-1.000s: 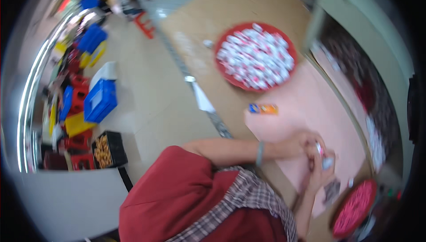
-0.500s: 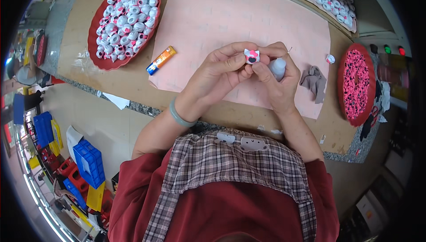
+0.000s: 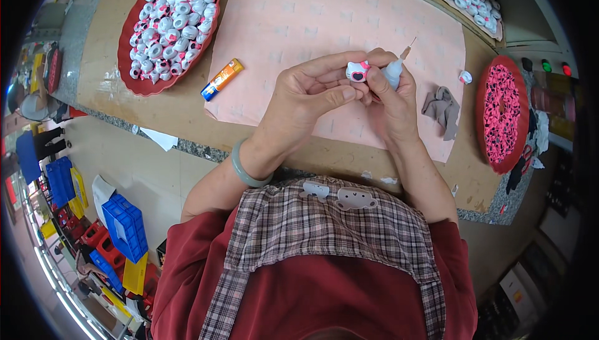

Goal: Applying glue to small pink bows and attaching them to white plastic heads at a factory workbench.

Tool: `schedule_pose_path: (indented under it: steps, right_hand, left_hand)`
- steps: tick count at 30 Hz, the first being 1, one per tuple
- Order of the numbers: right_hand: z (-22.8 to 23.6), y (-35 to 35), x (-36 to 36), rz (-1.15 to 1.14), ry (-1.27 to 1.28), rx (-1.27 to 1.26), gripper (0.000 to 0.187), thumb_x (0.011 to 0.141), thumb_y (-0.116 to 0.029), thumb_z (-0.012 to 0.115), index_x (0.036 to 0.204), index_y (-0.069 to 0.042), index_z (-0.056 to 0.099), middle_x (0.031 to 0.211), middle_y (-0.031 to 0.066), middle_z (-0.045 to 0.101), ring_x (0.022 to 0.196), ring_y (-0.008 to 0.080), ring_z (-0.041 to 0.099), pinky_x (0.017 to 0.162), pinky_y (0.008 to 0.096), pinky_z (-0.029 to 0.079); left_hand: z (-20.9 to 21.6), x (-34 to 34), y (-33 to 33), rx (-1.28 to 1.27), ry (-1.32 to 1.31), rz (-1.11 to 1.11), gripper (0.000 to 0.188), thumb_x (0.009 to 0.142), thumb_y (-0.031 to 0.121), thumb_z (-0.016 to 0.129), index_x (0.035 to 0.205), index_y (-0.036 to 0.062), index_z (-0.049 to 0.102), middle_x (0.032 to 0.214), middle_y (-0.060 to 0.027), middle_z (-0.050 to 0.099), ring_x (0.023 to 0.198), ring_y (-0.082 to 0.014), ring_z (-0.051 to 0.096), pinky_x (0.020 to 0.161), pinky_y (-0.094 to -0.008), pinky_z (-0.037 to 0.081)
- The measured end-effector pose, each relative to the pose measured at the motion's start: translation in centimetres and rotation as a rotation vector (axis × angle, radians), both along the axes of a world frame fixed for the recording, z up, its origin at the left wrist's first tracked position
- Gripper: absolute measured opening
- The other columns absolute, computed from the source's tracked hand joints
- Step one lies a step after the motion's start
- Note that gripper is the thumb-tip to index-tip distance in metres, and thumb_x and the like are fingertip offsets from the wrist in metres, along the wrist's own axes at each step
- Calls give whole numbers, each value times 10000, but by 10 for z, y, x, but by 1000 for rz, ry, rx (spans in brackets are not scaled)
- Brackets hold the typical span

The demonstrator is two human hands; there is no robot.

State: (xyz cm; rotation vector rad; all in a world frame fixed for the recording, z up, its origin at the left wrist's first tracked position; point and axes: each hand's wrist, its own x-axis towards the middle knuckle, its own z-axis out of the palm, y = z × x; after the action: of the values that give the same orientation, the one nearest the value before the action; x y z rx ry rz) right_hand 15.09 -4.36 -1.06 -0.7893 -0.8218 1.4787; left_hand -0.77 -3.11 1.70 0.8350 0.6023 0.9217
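Observation:
Between the fingertips of my left hand [image 3: 302, 93] is a small white cat-head piece [image 3: 357, 72] with a pink bow and a black heart shape. My right hand [image 3: 397, 106] is closed around a small translucent squeeze bottle [image 3: 392, 73], whose thin needle tip points up and away to the right. The right thumb lies beside the cat-head piece and seems to touch it. Both hands are raised over the pink sheet [image 3: 293, 22]. A crumpled grey cloth [image 3: 442, 112] lies just right of my right hand.
A red scalloped tray [image 3: 128, 81] heaped with white pieces stands at the left. An orange and blue tube [image 3: 222, 80] lies near it. At the right are a red tray [image 3: 523, 146] of pink and black bits and a single white piece [image 3: 465, 77]. More pieces [image 3: 465, 0] sit on the far ledge.
The cat-head piece has turned and shifted slightly up and to the right. The bottle has tilted, and its needle tip now shows clearly. My left fingers have changed their hold.

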Motion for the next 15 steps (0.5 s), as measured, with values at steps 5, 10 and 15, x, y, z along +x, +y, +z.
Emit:
schedule_pose_path:
  steps: [5,10,15]
  right_hand:
    - [0,5,-3,12,89,-28,100,881,-114,602,921,-23,594,826,30,579,638,70,505,536,193,375]
    - [-3,1,-9,-62,-100,39,72,876,-56,579,924,-5,591,815,36,561,625,77,499,540,198,381]
    - [5,-8,-10,-65,-150,47,62,876,-25,554,928,-1,578,794,30,529,605,77,469,538,201,367]
  left_hand:
    - [7,1,2,-22,51,37,374,833,-20,584,1202,-51,527,940,-129,656,860,-175,634,844,-285,486]
    - [-7,2,0,-5,-28,103,304,846,-5,579,1148,-37,558,938,-111,653,838,-154,629,789,-265,493]
    - [-13,-13,2,85,64,118,214,850,-2,587,1065,0,588,961,-81,649,852,-125,614,720,-241,490]
